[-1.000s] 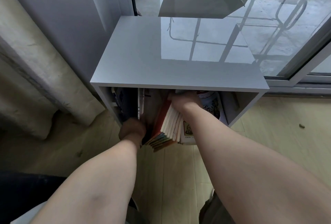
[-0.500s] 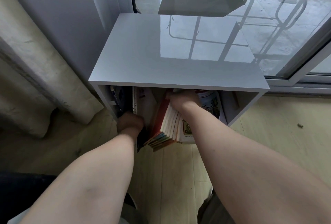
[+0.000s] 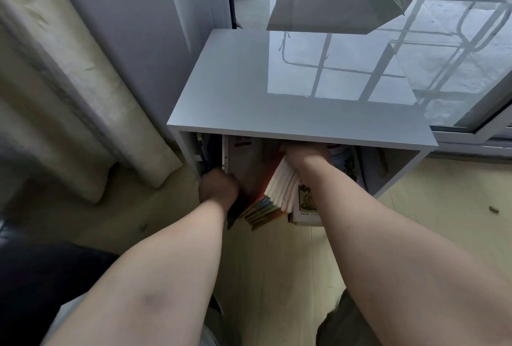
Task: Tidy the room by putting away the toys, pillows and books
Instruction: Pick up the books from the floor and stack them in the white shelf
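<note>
- Books [image 3: 279, 193] lean beneath our right hand [image 3: 304, 153]; fingers hidden, so we cannot tell its grip.
- Our left hand [image 3: 219, 189], curled, probably grips the grey book [image 3: 243, 163] alongside.

Single view: wide-angle camera on your head. It faces forward and steeply down, so you see the top panel of the grey shelf unit [image 3: 291, 107] almost from above and only the front lip of its opening. Range is close: your forearms run from the bottom edge to mid-frame. The left hand [image 3: 219, 187] is at the opening's left front corner and the right hand [image 3: 304, 154] is just under the top panel's front edge. The books [image 3: 279, 193] land near frame centre. The floor [image 3: 277, 276] fills the lower middle, the curtain [image 3: 69, 82] the left side, and the window glass [image 3: 457, 54] the top right, past the unit's back edge.
</note>
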The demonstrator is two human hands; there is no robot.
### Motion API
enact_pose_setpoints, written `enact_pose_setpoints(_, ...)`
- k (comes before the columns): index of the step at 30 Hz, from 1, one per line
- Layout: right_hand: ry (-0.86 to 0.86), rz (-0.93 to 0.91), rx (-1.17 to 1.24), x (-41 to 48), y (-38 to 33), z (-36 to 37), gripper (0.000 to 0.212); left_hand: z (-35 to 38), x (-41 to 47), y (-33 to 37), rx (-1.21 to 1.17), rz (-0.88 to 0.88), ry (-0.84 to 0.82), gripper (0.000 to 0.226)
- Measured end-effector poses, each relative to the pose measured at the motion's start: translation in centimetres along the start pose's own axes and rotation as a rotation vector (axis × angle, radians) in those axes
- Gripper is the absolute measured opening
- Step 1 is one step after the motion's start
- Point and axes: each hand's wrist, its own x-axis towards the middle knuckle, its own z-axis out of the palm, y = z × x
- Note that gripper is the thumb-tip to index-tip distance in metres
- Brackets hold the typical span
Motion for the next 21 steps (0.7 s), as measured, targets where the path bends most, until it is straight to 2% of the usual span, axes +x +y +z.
enact_pose_setpoints(3, -0.042, 0.017, -0.001, 0.2, -0.3, -0.1, 0.032, 0.0, -0.9, -0.5, -0.159, 0.012, 0.082, 0.034)
enact_pose_setpoints(7, -0.082, 0.014, 0.090, 0.0, -1.0, 0.1, 0.013, 0.9, -2.3, -2.0, -0.278, -0.010, 0.117, 0.032)
enact_pose_setpoints(11, 0.012, 0.014, 0.161, 0.2, -1.6, 1.8, 0.030, 1.3, -2.3, -2.6, -0.414, -0.073, 0.144, 0.034)
enact_pose_setpoints(13, 0.045, -0.001, 0.206, 0.7, -1.5, 2.9, 0.031, 1.4, -2.1, -2.6, -0.469, -0.075, 0.175, 0.033)
enact_pose_setpoints(19, 0.087, -0.063, 0.117, 2.1, -1.5, 4.3, 0.022, 2.1, -2.0, -1.7, -0.420, 0.035, 0.221, 0.029)
enact_pose_setpoints(21, 0.068, -0.060, 0.120, 2.8, -1.6, 4.2, 0.021, 2.2, -1.6, -1.5, -0.415, 0.065, 0.186, 0.027)
